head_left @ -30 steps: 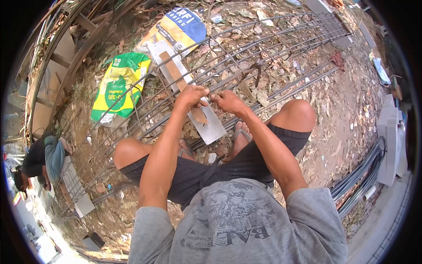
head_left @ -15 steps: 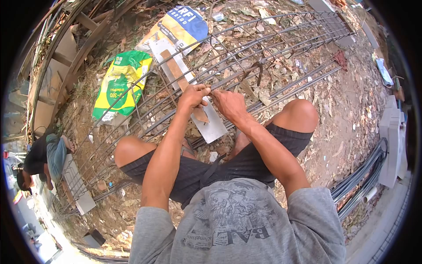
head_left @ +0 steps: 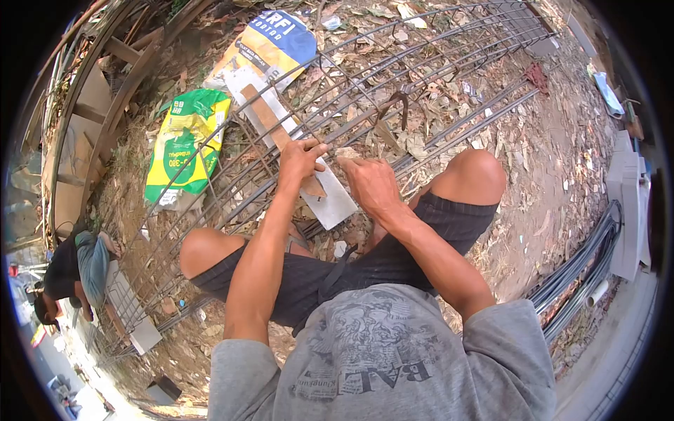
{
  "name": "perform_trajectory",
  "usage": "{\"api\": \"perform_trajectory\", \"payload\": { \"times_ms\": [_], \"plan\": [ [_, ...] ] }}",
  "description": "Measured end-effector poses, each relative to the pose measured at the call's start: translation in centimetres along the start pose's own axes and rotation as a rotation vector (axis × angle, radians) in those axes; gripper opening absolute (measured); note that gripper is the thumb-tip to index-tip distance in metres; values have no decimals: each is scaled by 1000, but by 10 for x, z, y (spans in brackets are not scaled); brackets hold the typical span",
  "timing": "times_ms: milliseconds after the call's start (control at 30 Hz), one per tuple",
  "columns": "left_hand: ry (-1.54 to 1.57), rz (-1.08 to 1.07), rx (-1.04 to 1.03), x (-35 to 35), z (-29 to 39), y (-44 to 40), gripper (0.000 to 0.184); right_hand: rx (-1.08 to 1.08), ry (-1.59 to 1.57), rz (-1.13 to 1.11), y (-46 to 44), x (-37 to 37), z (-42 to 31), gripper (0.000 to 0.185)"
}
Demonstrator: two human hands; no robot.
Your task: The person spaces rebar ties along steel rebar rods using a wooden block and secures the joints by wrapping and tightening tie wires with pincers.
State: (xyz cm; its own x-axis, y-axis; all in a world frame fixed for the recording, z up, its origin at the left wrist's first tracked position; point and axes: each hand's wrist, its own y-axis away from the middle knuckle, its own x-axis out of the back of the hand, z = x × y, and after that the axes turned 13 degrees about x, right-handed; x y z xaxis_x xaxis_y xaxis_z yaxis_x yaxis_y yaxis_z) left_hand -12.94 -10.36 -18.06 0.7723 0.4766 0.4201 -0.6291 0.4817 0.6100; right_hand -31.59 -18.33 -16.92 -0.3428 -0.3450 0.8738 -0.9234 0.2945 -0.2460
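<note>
My left hand is closed at a steel bar of the long rebar cage, above a narrow wooden strip. The strip lies on a pale flat board that passes under the cage. Just to the right, my right hand has its fingers curled, with thumb and forefinger together near the bars. Whatever it pinches is too small to make out. Beyond the hands, a long metal tool with a hooked dark head rests on the cage.
A green and yellow sack and a blue and yellow sack lie on the leafy ground. Loose steel rods are at right, with coiled black tubing by grey blocks. Another person crouches far left.
My right hand has drawn back slightly from my left, widening the space between them. My left hand stays at the bars. The view has shifted a little.
</note>
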Motion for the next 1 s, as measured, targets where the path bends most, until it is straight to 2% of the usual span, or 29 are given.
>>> {"api": "perform_trajectory", "payload": {
  "times_ms": [100,200,300,400,500,600,700,867,1000],
  "plan": [
    [-29,20,1,-2,3,4,44,-74,-9,-197,6,1,-9,42],
    [-39,66,-25,-5,-1,2,40,-160,-163,-382,-3,-3,-4,54],
    [-36,104,-60,-8,0,8,39,-127,-221,-459,-12,-18,1,56],
    [-52,126,-74,-11,5,14,38,-93,-159,-390,-11,-36,13,53],
    [-37,132,-61,-13,2,8,38,-39,-232,-349,-17,-62,27,53],
    [-30,102,-53,-7,1,2,39,-36,-174,-206,-23,-87,29,55],
    [-104,61,-37,2,9,1,39,-95,-91,-326,-33,-68,16,50],
    [-246,95,37,12,24,3,33,-81,-121,-248,-29,-85,25,45],
    [-317,-46,41,17,27,-4,34,-107,-104,-256,-31,-89,20,46]
  ]
}}
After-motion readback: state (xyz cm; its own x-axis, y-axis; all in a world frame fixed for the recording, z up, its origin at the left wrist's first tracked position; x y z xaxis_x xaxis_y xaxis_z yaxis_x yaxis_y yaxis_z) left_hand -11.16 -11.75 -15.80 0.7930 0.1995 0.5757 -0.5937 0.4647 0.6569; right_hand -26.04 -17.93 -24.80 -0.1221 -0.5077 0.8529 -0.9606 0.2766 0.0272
